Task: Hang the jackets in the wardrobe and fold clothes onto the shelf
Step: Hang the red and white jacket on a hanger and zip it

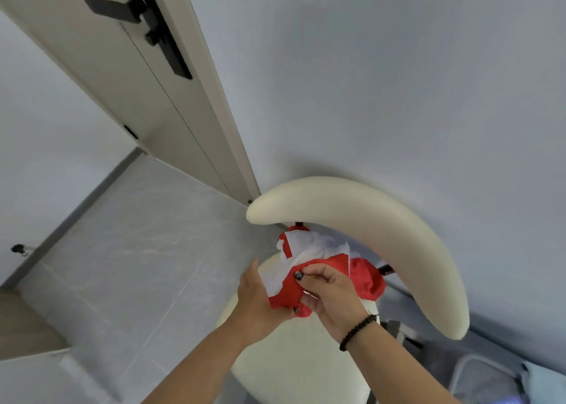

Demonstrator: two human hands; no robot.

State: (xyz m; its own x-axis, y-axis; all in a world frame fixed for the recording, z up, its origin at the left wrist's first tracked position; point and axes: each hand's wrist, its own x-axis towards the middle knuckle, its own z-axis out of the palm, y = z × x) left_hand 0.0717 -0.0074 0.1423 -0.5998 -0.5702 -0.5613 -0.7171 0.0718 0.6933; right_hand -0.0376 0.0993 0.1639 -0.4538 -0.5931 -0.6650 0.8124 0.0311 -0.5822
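Head view: a red and white garment is being held bunched above the seat of a cream chair, just in front of its curved backrest. The cloth's near edge is being gripped by the left hand, fingers curled under the red fabric. A fold of the red part is being pinched by the right hand between thumb and fingers; a dark beaded bracelet is being worn on that wrist. A pale door with a black handle is being seen at upper left, over grey floor tiles.
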